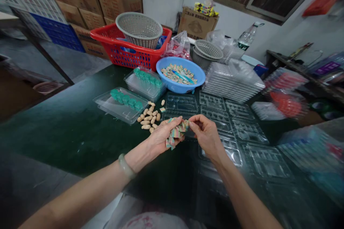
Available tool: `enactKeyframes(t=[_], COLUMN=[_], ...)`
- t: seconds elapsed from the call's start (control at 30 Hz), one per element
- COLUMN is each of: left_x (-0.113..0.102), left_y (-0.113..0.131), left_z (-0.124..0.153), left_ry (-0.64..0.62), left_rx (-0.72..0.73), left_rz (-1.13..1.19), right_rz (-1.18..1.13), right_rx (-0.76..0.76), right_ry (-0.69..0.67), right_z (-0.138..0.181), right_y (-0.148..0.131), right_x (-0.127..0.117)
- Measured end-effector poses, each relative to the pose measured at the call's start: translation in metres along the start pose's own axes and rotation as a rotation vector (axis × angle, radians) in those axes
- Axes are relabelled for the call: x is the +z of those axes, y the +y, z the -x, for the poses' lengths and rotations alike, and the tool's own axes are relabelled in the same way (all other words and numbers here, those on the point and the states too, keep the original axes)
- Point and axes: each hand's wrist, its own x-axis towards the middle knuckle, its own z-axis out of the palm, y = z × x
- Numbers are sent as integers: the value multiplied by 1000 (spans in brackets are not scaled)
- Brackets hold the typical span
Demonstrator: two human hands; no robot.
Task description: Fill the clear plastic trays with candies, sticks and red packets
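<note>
My left hand (162, 136) is cupped round a bunch of striped, pastel-coloured candy pieces (175, 133) above the dark green table (67, 132). My right hand (205, 134) meets it from the right, with its fingertips pinched on one of those pieces. Both hands hover over several clear plastic blister trays (215, 109) laid flat on the table. A small heap of tan, peanut-shaped sweets (149, 117) lies just left of my left hand.
A blue bowl (180, 75) holds more striped candies. Two clear trays with green pieces (126, 100) sit to its left. Behind stand a red basket (129, 48) with a grey colander, a stack of clear trays (232, 82), cardboard boxes and a bottle (247, 37).
</note>
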Motion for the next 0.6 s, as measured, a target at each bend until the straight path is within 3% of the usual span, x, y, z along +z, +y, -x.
enactKeyframes(t=[0.27,0.6], left_x=[1,0], left_y=[-2,-3], left_z=[0,-2], left_ry=[-18,83], left_rx=[15,-44], left_rz=[-71,-203], right_rz=[-98,-132], right_rx=[41,56], right_ry=[-3,8], right_z=[-1,0], right_y=[8,12], right_x=[-3,-7])
